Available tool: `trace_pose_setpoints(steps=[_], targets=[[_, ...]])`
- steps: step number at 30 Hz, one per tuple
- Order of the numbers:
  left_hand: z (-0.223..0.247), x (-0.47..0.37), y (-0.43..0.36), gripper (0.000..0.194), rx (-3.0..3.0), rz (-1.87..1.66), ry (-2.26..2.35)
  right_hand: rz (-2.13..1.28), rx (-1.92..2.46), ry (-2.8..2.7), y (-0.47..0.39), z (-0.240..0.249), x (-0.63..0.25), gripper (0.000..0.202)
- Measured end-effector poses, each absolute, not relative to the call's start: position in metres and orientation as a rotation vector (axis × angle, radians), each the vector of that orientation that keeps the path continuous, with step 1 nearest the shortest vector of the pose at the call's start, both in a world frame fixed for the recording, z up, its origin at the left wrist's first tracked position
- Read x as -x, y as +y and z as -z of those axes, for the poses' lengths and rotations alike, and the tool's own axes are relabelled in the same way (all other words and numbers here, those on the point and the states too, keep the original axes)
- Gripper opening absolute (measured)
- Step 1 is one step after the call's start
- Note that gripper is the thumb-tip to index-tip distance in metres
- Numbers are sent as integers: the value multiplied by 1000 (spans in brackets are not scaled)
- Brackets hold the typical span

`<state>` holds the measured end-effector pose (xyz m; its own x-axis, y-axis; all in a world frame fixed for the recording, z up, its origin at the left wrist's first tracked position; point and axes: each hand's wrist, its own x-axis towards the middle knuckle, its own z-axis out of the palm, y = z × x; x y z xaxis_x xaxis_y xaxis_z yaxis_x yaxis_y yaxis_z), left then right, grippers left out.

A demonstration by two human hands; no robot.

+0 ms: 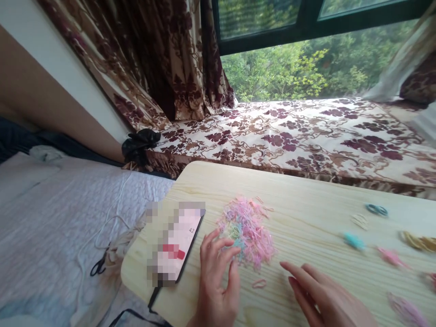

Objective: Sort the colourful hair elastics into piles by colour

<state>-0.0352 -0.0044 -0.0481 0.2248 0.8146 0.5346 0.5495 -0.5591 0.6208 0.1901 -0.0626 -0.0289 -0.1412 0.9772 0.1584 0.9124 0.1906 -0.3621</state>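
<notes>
A loose heap of small elastic bands [250,231], mostly pink with some pale green and blue, lies on the wooden table [306,204]. My left hand [218,277] is at the heap's near left edge, its fingers curved and apart; I see nothing held in it. To the right of the heap, my right hand [327,290] hovers low over the tabletop with fingers stretched out and no object showing between them. A single pink band [259,283] lies between the hands. Sorted by colour farther right are a turquoise bunch [354,241], a pink bunch [391,257] and a lilac bunch [407,309].
A phone [184,245], partly blurred out, lies left of my left hand. Beyond the right hand are cream bands [359,221], dark teal bands [376,209] and yellowish-brown bands [419,241]. A bed [68,204] adjoins the left side; a patterned window seat [289,136] runs behind.
</notes>
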Motion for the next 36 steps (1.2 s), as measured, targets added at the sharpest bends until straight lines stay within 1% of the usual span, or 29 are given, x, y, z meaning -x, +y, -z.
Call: trace_pose_setpoints(steps=[8,14,19,22,26,30,36], targets=[[45,37,-4,37,-2166,-1268,1233,-119,1835,-2209,-48,37,-189,34],[44,36,-6,37,-2136,-1249,1226,-97,1877,-2173,-54,27,-190,31],[45,35,-5,38,-2122,-1251,1225,17,1937,-2043,-55,24,-189,38],[45,36,-5,37,-2125,-1241,1229,66,1885,-2042,-50,26,-186,41],[44,36,-5,37,-2113,-1239,1242,15,1777,-2166,-45,25,-184,37],[43,35,-5,38,-2104,-1241,1239,-69,1786,-2217,-51,22,-188,29],[42,35,-6,38,-2097,-1221,1252,-45,1755,-2177,-66,19,-194,24]])
